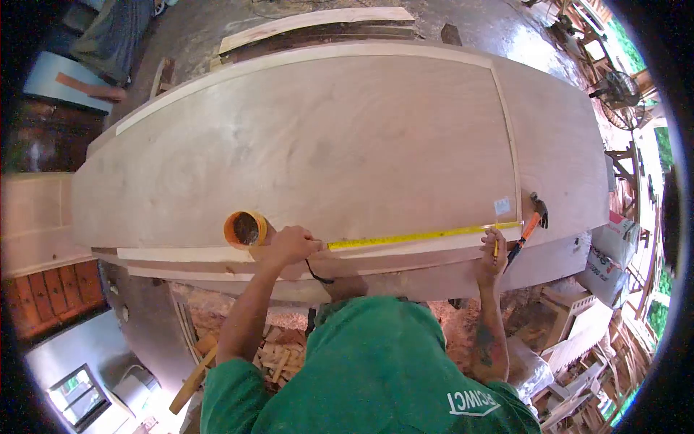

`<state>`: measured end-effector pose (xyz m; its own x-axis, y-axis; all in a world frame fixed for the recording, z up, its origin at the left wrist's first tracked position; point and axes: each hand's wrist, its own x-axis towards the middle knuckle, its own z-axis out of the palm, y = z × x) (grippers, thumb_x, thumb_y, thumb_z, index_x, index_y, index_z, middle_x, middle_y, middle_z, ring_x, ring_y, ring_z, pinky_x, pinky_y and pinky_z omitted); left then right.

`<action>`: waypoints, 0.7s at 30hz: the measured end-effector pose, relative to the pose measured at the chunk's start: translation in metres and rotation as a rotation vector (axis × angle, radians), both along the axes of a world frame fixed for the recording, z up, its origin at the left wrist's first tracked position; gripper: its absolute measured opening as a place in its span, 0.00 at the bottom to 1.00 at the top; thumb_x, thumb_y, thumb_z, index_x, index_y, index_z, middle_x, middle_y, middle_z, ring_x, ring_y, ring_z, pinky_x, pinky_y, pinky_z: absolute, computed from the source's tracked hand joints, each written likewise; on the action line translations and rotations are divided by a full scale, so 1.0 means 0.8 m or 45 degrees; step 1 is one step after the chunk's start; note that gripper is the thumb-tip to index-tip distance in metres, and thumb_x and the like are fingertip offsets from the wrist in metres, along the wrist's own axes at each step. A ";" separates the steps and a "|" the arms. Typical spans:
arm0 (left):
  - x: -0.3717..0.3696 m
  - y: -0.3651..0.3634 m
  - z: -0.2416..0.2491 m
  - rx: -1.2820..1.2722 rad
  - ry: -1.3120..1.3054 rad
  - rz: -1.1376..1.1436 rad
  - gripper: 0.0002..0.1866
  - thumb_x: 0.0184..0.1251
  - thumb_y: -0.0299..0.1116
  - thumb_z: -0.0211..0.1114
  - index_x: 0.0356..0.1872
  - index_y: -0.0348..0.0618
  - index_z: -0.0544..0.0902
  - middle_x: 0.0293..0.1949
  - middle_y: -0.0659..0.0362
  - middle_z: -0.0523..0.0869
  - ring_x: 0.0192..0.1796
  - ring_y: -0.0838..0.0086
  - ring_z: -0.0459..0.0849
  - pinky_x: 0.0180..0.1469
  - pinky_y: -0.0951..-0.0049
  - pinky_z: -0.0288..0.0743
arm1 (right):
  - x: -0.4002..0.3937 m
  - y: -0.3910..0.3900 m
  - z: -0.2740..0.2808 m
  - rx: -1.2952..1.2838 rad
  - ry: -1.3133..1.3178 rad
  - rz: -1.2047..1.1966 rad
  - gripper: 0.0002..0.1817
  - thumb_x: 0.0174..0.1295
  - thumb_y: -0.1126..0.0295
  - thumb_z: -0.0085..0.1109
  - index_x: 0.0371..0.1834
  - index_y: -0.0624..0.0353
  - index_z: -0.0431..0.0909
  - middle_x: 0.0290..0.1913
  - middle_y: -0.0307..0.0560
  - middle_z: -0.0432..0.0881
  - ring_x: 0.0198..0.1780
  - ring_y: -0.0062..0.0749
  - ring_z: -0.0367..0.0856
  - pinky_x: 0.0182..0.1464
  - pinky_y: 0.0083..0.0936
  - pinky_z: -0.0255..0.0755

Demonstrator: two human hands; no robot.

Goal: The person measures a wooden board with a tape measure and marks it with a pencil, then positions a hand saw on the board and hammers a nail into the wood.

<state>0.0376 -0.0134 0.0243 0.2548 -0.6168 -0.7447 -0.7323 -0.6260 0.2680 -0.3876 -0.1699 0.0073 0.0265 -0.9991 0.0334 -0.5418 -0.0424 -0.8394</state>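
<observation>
Head view: the left hand (293,244) closes its fingers on one end of a yellow tape measure (361,242), a black strap (316,274) dangling just below them. The blade (441,233) runs past the right hand (491,259), whose fingers are pinched around a thin yellow pencil (496,249). A pale strip (181,254) lies along the near edge. Just left of the left fingers sits an orange cup (230,230), its dark contents too small to make out; just right of the right fingers lies a hammer (530,226). Beyond both sets of fingers spreads a broad wooden panel (325,145), bearing a white label (502,207) near the right fingers; farthest off are long boards (318,22).
</observation>
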 end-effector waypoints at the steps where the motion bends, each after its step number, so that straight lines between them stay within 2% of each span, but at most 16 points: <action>1: 0.008 -0.005 -0.005 -0.027 0.147 0.035 0.24 0.52 0.54 0.63 0.35 0.41 0.88 0.33 0.49 0.87 0.37 0.55 0.86 0.44 0.59 0.79 | 0.007 -0.006 0.006 0.044 -0.029 -0.054 0.17 0.72 0.63 0.47 0.56 0.62 0.73 0.47 0.46 0.80 0.41 0.26 0.78 0.40 0.21 0.74; 2: 0.018 -0.020 -0.007 -0.071 0.288 0.067 0.26 0.51 0.56 0.64 0.34 0.41 0.88 0.33 0.50 0.87 0.36 0.56 0.86 0.44 0.60 0.79 | 0.007 -0.013 0.004 0.019 -0.045 -0.055 0.17 0.72 0.63 0.47 0.56 0.62 0.73 0.47 0.46 0.80 0.41 0.26 0.78 0.40 0.21 0.74; 3: 0.026 -0.043 0.000 -0.113 0.270 0.058 0.26 0.51 0.56 0.64 0.34 0.41 0.88 0.33 0.50 0.87 0.36 0.56 0.86 0.44 0.60 0.79 | 0.002 -0.018 -0.001 -0.061 -0.101 -0.090 0.17 0.73 0.63 0.47 0.56 0.63 0.74 0.46 0.46 0.80 0.41 0.26 0.78 0.41 0.21 0.74; 5: 0.042 -0.096 0.022 -0.115 0.296 0.089 0.26 0.54 0.57 0.65 0.30 0.38 0.87 0.29 0.50 0.86 0.30 0.61 0.85 0.36 0.64 0.80 | 0.008 -0.038 0.007 -0.186 -0.177 -0.133 0.17 0.73 0.64 0.46 0.55 0.64 0.74 0.46 0.46 0.80 0.41 0.27 0.78 0.41 0.21 0.74; 6: 0.064 -0.123 0.004 -0.155 0.284 0.072 0.26 0.54 0.57 0.65 0.30 0.38 0.87 0.29 0.50 0.86 0.30 0.61 0.85 0.36 0.64 0.80 | 0.019 -0.045 0.024 -0.208 -0.184 -0.112 0.16 0.73 0.64 0.46 0.53 0.65 0.75 0.46 0.46 0.80 0.41 0.27 0.78 0.41 0.22 0.74; 7: 0.095 -0.151 -0.032 -0.321 0.332 -0.078 0.26 0.54 0.56 0.66 0.28 0.37 0.86 0.26 0.52 0.85 0.25 0.65 0.83 0.30 0.66 0.78 | 0.030 -0.051 0.037 -0.225 -0.184 -0.094 0.16 0.73 0.65 0.45 0.51 0.66 0.75 0.45 0.46 0.80 0.41 0.27 0.78 0.41 0.22 0.74; 9: 0.136 -0.221 -0.021 -0.427 0.344 -0.195 0.25 0.56 0.54 0.67 0.23 0.37 0.84 0.19 0.55 0.81 0.17 0.70 0.79 0.20 0.70 0.74 | 0.049 -0.067 0.049 -0.285 -0.090 -0.063 0.15 0.73 0.65 0.45 0.49 0.66 0.76 0.45 0.46 0.80 0.41 0.27 0.78 0.41 0.23 0.74; 10: 0.151 -0.257 -0.005 -0.421 0.318 -0.152 0.24 0.55 0.53 0.67 0.21 0.38 0.83 0.16 0.56 0.80 0.15 0.72 0.77 0.18 0.71 0.72 | 0.049 -0.074 0.052 -0.316 0.014 -0.019 0.14 0.73 0.66 0.45 0.47 0.66 0.76 0.45 0.46 0.80 0.40 0.26 0.78 0.41 0.23 0.74; 11: 0.166 -0.293 0.010 -0.416 0.294 -0.108 0.24 0.55 0.53 0.68 0.20 0.38 0.82 0.14 0.57 0.78 0.13 0.73 0.75 0.15 0.71 0.70 | 0.043 -0.083 0.023 -0.370 -0.049 -0.018 0.13 0.73 0.67 0.45 0.45 0.65 0.76 0.44 0.47 0.80 0.40 0.27 0.78 0.41 0.24 0.74; 12: 0.180 -0.324 0.014 -0.413 0.285 -0.030 0.24 0.54 0.53 0.69 0.19 0.38 0.82 0.14 0.58 0.78 0.13 0.73 0.75 0.15 0.71 0.70 | 0.041 -0.089 0.026 -0.399 -0.028 -0.058 0.13 0.73 0.67 0.45 0.45 0.65 0.76 0.44 0.47 0.80 0.40 0.27 0.78 0.41 0.24 0.74; 14: 0.202 -0.378 0.032 -0.380 0.266 0.162 0.23 0.52 0.52 0.70 0.18 0.38 0.82 0.13 0.58 0.78 0.12 0.74 0.74 0.13 0.72 0.68 | 0.052 -0.094 0.039 -0.316 0.369 0.083 0.12 0.73 0.68 0.45 0.45 0.65 0.76 0.43 0.48 0.80 0.39 0.27 0.79 0.42 0.25 0.75; 16: 0.225 -0.412 0.031 -0.313 0.155 0.228 0.21 0.55 0.52 0.70 0.22 0.41 0.84 0.15 0.58 0.80 0.16 0.76 0.80 0.14 0.78 0.68 | 0.056 -0.096 0.033 -0.315 0.371 0.061 0.12 0.73 0.67 0.45 0.45 0.65 0.76 0.44 0.48 0.80 0.39 0.28 0.79 0.43 0.24 0.75; 18: 0.250 -0.425 0.028 -0.369 0.150 0.239 0.23 0.49 0.52 0.71 0.18 0.38 0.82 0.15 0.58 0.79 0.14 0.74 0.78 0.14 0.72 0.69 | 0.058 -0.097 0.028 -0.315 0.368 0.049 0.12 0.73 0.67 0.46 0.45 0.65 0.76 0.44 0.49 0.80 0.39 0.28 0.79 0.43 0.24 0.75; 20: 0.275 -0.434 0.022 -0.345 0.138 0.221 0.23 0.49 0.51 0.71 0.18 0.38 0.83 0.15 0.58 0.80 0.15 0.74 0.79 0.15 0.71 0.70 | 0.061 -0.098 0.024 -0.100 0.290 -0.027 0.12 0.71 0.66 0.48 0.48 0.62 0.76 0.45 0.53 0.81 0.48 0.43 0.81 0.51 0.36 0.73; 21: 0.287 -0.437 0.017 -0.318 0.113 0.225 0.23 0.48 0.51 0.71 0.19 0.37 0.83 0.16 0.58 0.80 0.16 0.74 0.80 0.15 0.71 0.71 | 0.067 -0.101 0.027 -0.094 0.297 -0.034 0.12 0.71 0.66 0.48 0.48 0.62 0.76 0.45 0.53 0.81 0.48 0.43 0.81 0.51 0.36 0.73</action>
<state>0.2673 -0.3627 0.0375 0.3153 -0.7354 -0.5999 -0.5851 -0.6483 0.4872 -0.3340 -0.2510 0.0289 0.0158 -0.9946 0.1027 -0.7223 -0.0824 -0.6866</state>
